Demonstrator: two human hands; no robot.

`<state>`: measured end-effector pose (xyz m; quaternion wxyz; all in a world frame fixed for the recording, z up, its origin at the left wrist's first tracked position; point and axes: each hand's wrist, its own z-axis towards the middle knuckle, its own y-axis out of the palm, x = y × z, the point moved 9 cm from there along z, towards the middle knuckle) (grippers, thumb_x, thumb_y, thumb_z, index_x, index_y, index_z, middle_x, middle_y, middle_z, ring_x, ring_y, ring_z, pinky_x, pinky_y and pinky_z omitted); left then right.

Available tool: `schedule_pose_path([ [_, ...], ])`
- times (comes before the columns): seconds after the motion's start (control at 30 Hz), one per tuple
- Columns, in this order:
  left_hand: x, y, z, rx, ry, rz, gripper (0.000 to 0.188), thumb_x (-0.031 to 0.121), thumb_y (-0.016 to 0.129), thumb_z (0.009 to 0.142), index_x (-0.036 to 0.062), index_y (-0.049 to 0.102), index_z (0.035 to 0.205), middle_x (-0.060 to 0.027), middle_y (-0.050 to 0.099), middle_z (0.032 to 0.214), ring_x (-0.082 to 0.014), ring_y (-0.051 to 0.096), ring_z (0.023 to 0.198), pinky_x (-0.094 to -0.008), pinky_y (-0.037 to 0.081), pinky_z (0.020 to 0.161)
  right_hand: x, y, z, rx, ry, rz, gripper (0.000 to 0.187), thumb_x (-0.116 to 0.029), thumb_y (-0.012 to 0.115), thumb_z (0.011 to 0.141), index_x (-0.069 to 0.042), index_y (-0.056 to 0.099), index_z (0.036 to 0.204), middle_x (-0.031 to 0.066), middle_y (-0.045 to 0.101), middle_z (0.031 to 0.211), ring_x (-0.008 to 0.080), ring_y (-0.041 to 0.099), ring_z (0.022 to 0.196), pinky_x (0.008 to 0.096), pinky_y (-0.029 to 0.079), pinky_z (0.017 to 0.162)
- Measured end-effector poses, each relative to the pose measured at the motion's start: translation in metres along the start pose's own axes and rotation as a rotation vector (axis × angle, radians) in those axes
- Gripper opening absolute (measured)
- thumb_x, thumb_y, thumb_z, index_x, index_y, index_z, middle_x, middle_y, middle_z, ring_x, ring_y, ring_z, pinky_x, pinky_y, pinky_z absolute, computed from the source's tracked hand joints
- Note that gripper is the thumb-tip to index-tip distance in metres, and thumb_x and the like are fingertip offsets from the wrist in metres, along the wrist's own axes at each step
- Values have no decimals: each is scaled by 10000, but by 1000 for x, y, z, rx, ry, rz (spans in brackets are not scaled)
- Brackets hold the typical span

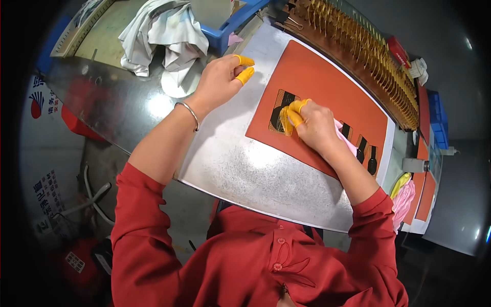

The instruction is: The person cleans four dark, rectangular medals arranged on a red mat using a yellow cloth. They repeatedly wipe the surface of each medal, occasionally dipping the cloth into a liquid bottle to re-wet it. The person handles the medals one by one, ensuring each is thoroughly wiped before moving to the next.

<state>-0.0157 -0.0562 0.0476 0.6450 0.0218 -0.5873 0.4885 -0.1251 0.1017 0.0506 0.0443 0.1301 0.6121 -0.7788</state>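
My right hand (319, 127), with yellow finger cots on thumb and forefinger, pinches a thin gold-coloured piece (286, 122) over an orange mat (322, 71). Under its fingertips lies a flat gold-and-black patterned piece (276, 113), partly hidden. Pink cloth (352, 144) shows beside the palm and wrist. Several smaller black-and-gold pieces (372, 162) lie along the mat's right side. Left of the mat, my left hand (220, 82) hovers over the grey metal table (232, 169). It is empty, its yellow-cotted thumb and forefinger apart and the other fingers curled.
A rack of upright gold-coloured thin pieces (358, 48) runs along the far right edge. White cloth (166, 36) and a blue tray (219, 38) stand at far left. To the right are a small grey-white container (415, 165) and another pink cloth (404, 199).
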Motion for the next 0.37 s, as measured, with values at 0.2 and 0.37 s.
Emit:
schedule_pose_path([
  [0.2, 0, -5, -1, 33, 18, -16, 194, 98, 624, 820, 5, 640, 989, -33, 535, 729, -95, 412, 586, -233, 362, 540, -9, 5, -4, -24, -76, -43, 113, -125, 614, 769, -65, 643, 860, 130, 602, 734, 305, 602, 663, 395, 480, 608],
  [0.37, -1, 4, -2, -7, 12, 12, 199, 115, 626, 826, 12, 635, 996, -49, 559, 755, -105, 446, 598, -232, 379, 552, 8, 2, 23, -19, 58, -27, 176, -175, 643, 757, -63, 647, 893, 151, 610, 757, 307, 612, 696, 396, 487, 638],
])
